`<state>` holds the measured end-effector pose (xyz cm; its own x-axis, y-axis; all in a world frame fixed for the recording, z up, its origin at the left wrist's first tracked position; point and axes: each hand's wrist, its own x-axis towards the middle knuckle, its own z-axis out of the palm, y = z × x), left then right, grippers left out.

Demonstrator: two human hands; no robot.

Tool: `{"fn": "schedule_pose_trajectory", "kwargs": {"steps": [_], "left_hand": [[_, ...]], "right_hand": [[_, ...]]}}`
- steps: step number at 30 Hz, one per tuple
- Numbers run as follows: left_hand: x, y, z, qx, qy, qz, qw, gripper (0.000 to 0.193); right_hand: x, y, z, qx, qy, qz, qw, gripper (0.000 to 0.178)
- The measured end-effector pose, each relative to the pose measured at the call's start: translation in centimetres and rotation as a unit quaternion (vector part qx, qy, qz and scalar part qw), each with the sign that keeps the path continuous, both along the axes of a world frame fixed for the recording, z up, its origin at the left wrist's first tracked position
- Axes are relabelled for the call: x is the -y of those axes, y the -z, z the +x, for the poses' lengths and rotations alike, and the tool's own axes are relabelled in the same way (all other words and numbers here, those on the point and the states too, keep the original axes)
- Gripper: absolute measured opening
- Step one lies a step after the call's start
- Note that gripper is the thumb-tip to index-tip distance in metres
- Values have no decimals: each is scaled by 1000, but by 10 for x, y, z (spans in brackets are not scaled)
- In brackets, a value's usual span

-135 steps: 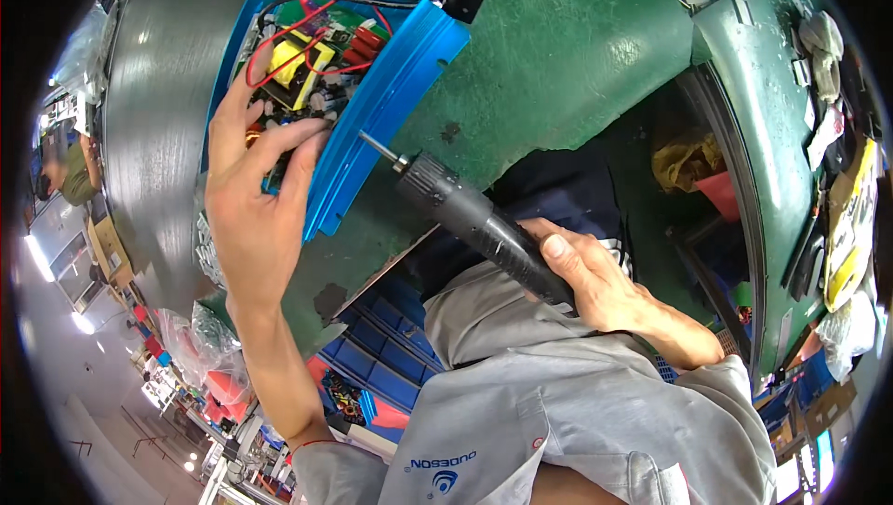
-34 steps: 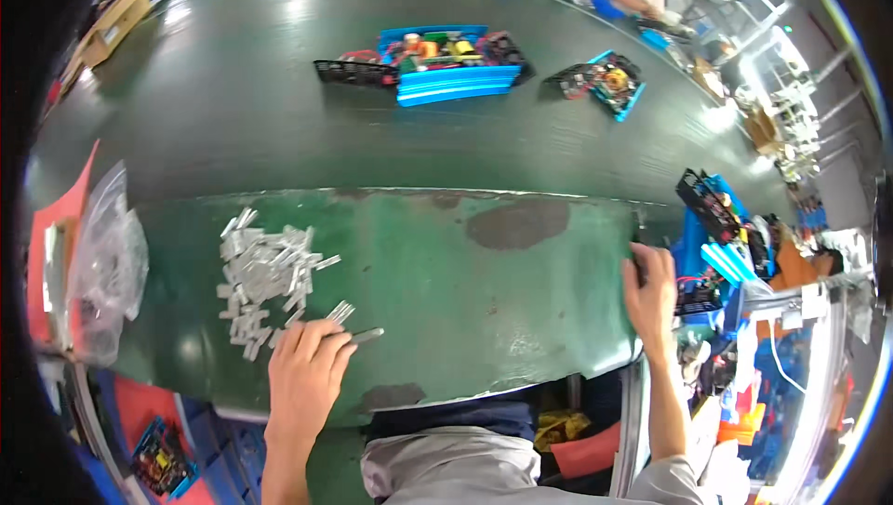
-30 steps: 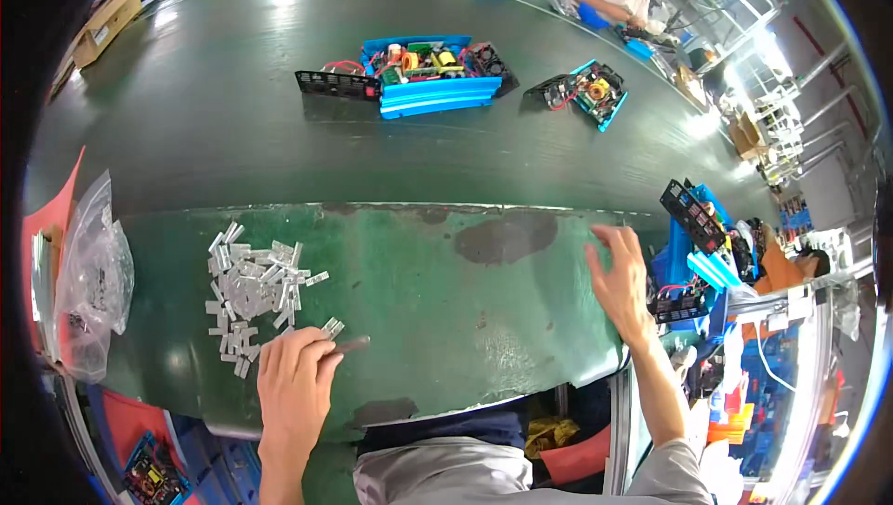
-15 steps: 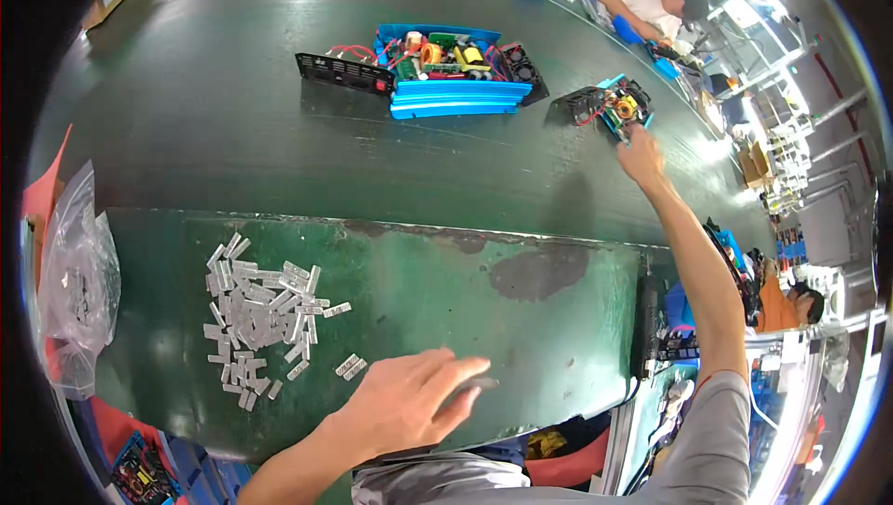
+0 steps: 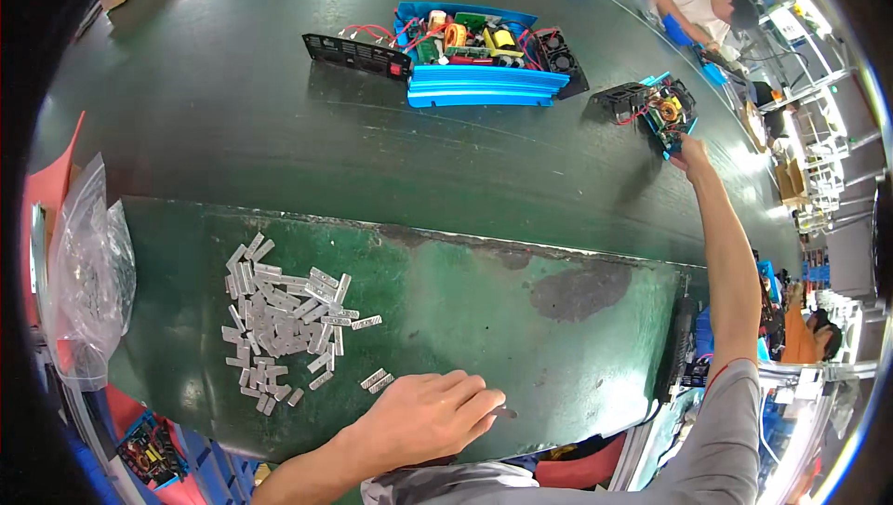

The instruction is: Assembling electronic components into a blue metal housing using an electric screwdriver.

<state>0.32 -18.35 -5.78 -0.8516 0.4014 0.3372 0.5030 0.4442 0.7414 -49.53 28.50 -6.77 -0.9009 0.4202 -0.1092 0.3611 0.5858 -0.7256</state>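
My right arm reaches far out over the dark surface. At its end my right hand (image 5: 690, 153) is closed on the near edge of an opened power inverter (image 5: 668, 112), a blue housing with a circuit board, coil and black end panel showing. My left hand (image 5: 433, 417) hovers low over the green bench, fingers curled together. A small dark-grey tip (image 5: 505, 412) juts out from them; what it belongs to is hidden. Beside that hand lie two small silver metal bars (image 5: 377, 380), near a heap of similar bars (image 5: 284, 312).
A larger opened inverter (image 5: 484, 85) with blue finned sides, black panel and fan rests on the dark surface (image 5: 279, 133). A clear plastic bag (image 5: 91, 272) hangs at the left. Another person (image 5: 693, 7) works at the far right. A black unit (image 5: 682, 347) stands at the bench's right end.
The whole view has shifted, so the bench things appear further right. My right hand keeps its hold on the small inverter. The fingers of my left hand have curled in more.
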Motion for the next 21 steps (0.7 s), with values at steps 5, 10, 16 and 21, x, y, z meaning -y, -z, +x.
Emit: {"fn": "schedule_pose_trajectory", "kwargs": {"steps": [5, 10, 16, 21], "left_hand": [[6, -6, -8, -4, -34, 5, 999, 26], [6, -6, -11, -7, -84, 11, 996, 22], [8, -4, -3, -19, -100, 13, 995, 16], [6, -8, -1, -6, -165, 73, 984, 15]], "right_hand": [[-8, -19, 8, 4, 12, -31, 999, 28], [13, -32, 52, 0, -36, 10, 999, 31], [71, -88, 187, 91, -150, 25, 984, 22], [59, -119, 308, 155, -251, -30, 955, 22]]}}
